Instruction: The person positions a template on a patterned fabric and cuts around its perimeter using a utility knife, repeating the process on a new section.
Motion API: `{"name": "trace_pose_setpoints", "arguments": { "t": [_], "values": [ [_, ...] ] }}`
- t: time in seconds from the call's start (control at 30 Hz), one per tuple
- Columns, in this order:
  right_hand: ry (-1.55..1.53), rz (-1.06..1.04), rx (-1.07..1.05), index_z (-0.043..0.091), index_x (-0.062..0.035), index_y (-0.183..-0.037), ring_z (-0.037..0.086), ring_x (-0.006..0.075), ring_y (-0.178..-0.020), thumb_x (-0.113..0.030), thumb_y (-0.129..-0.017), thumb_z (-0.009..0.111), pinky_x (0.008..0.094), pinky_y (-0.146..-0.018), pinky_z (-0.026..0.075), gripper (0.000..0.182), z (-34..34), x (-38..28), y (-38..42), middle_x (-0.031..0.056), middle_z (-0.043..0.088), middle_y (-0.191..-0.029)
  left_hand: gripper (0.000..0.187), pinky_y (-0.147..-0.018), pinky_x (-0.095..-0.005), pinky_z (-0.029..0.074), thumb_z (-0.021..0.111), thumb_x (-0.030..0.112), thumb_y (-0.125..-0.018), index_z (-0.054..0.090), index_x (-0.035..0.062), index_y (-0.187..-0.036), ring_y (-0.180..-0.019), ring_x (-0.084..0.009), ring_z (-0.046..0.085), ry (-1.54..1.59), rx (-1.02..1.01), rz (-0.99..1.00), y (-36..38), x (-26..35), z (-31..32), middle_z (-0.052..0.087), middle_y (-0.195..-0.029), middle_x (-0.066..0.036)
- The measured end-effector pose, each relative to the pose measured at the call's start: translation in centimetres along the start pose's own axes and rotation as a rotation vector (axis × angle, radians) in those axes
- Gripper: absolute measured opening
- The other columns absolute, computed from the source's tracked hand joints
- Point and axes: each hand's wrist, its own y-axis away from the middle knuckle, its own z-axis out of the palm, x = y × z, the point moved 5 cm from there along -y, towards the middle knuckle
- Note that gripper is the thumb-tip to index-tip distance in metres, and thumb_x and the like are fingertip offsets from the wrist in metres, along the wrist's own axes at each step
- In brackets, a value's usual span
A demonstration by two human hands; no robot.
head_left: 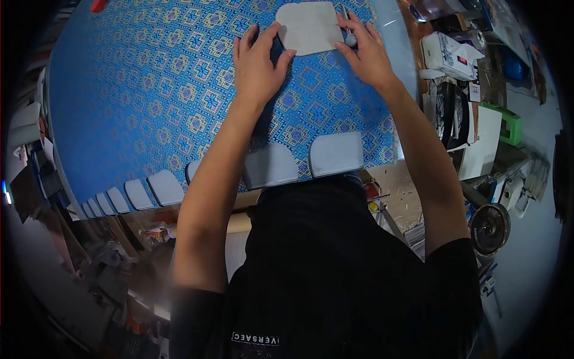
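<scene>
A pale grey panel with rounded corners [309, 28] lies on the blue patterned cloth [197, 69] near the top of the view. My left hand [260, 63] is at its left edge, fingers spread, with the thumb and a fingertip touching the panel. On the other side, my right hand [369, 57] rests its thumb and index finger at the panel's right edge. A slim metal tool [350, 39] with a rounded end sits among the fingers of my right hand, partly hidden by them.
Several similar grey panels [336, 154] line the table's near edge, some behind my left forearm. A red object [98, 5] sits at the far left. To the right are a white box [448, 55], a black case [452, 113] and a green frame [509, 124].
</scene>
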Motion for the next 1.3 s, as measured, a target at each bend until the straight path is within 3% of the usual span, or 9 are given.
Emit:
{"name": "trace_pose_setpoints", "arguments": {
  "t": [0.2, 0.73, 1.0, 1.1, 1.3],
  "values": [
    [0.044, -0.033, 0.004, 0.051, -0.0180, -0.142, 0.039, 0.0315, -0.150, -0.031, -0.102, 0.065, 0.0510, -0.125, 0.022, 0.045, 0.2, 0.4, 0.2, 0.0126, 0.050, -0.157, 0.059, -0.122, -0.0561, 0.026, 0.079, 0.034, -0.087, 0.061, 0.0147, -0.139, -0.141, -0.0381, 0.046, 0.022, -0.002, -0.009, 0.1, 0.1, -0.3, 0.065, -0.136, -0.013],
    [-0.019, -0.086, -0.007, 0.052, -0.0132, -0.136, 0.036, 0.0288, -0.153, -0.029, -0.100, 0.067, 0.0531, -0.125, 0.022, 0.042, -0.1, -0.1, 0.1, 0.0074, 0.056, -0.152, 0.061, -0.122, -0.0565, 0.025, 0.081, 0.037, -0.084, 0.063, 0.0155, -0.139, -0.140, -0.0382, 0.046, 0.027, 0.000, -0.029, 0.2, -0.1, -0.2, 0.067, -0.133, -0.015],
    [-0.051, -0.068, -0.021, 0.053, -0.0123, -0.132, 0.036, 0.0289, -0.153, -0.027, -0.099, 0.068, 0.0528, -0.125, 0.021, 0.039, -0.2, -0.2, 0.0, 0.0082, 0.057, -0.151, 0.062, -0.123, -0.0578, 0.022, 0.081, 0.035, -0.085, 0.061, 0.0159, -0.140, -0.143, -0.0375, 0.044, 0.026, -0.059, -0.034, -0.1, -0.1, 0.1, 0.062, -0.144, -0.008],
    [-0.011, -0.039, -0.003, 0.053, -0.0171, -0.134, 0.042, 0.0285, -0.149, -0.030, -0.099, 0.067, 0.0511, -0.123, 0.026, 0.040, -0.5, -0.5, 0.0, 0.0064, 0.057, -0.150, 0.061, -0.123, -0.0594, 0.020, 0.080, 0.032, -0.086, 0.060, 0.0159, -0.141, -0.146, -0.0372, 0.041, 0.024, -0.076, -0.053, -0.1, -0.3, 0.2, 0.058, -0.149, -0.006],
    [-0.035, 0.043, -0.048, 0.056, -0.0146, -0.132, 0.042, 0.0320, -0.148, -0.027, -0.095, 0.072, 0.0525, -0.122, 0.027, 0.042, -1.0, -0.9, -0.2, 0.0164, 0.055, -0.149, 0.062, -0.123, -0.0605, 0.016, 0.081, 0.029, -0.086, 0.058, 0.0134, -0.141, -0.150, -0.0369, 0.038, 0.035, -0.186, -0.099, -0.7, 0.3, -0.2, 0.057, -0.150, -0.007]
  ]
}}
